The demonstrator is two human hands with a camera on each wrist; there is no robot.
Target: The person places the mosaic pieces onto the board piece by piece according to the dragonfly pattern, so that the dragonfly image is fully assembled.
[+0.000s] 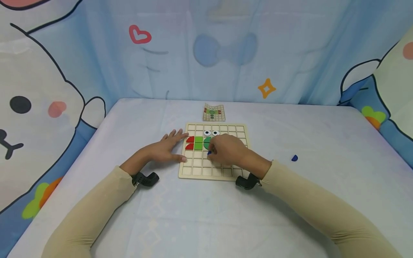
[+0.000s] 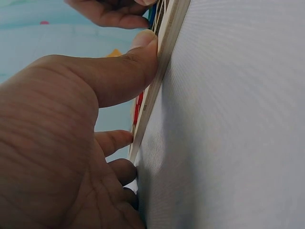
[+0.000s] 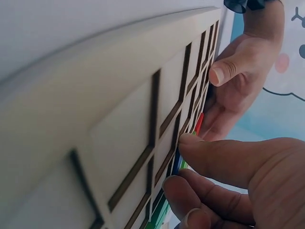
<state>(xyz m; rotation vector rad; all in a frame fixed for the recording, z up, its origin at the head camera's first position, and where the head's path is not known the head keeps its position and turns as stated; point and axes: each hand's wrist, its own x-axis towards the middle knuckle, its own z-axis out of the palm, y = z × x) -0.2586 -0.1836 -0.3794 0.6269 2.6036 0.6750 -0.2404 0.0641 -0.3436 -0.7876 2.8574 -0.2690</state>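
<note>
A wooden grid board [image 1: 197,172] lies on the table, with red pieces [image 1: 190,143], light green squares [image 1: 198,143], darker green pieces [image 1: 207,143] and two eye pieces [image 1: 211,133] in its cells. My right hand [image 1: 230,150] reaches over the board and pinches a small blue piece [image 1: 209,153] just below the green ones; in the right wrist view the blue piece [image 3: 177,162] shows between thumb and finger. With fingers spread, my left hand [image 1: 164,148] touches the board's left edge. The left wrist view shows its thumb [image 2: 128,71] against the side of the board.
Behind the board lies a small pattern card [image 1: 214,113] with a similar coloured figure on a grid. Another blue piece [image 1: 294,158], rounded on one side, lies on the white tablecloth [image 1: 322,143] to the right. A printed curtain [image 1: 180,79] hangs behind the table.
</note>
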